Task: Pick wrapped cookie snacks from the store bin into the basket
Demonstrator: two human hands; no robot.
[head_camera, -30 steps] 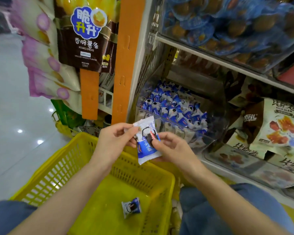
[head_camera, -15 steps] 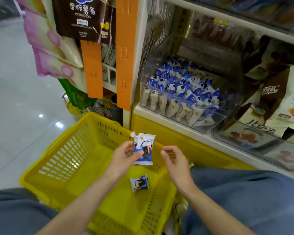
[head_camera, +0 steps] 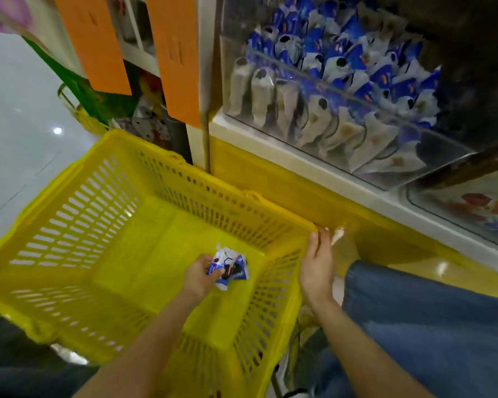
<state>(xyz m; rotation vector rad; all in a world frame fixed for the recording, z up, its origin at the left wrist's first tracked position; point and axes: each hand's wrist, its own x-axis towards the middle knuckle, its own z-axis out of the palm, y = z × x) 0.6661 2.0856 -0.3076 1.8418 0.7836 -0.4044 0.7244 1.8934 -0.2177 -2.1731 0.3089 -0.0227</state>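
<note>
Head view: A shopper crouches beside a yellow basket [head_camera: 69, 214] set on the shop floor below a snack shelf. The left hand [head_camera: 199, 275] is low inside the basket, near its right wall, its fingers curled round the edge of a blue-and-white wrapped cookie snack [head_camera: 230, 270]. The crumpled wrapper blurs together there, so I cannot tell whether it is one packet or two, or whether it touches the basket floor. The right hand [head_camera: 316, 265] is open, with its fingers straight and together and their tips at the corner of the basket's rim. Above and to the right, a clear store bin [head_camera: 440, 149] on the shelf is packed with more wrapped snacks [head_camera: 342, 67]. Two orange strips [head_camera: 173, 53] hang to the left of it.
</note>
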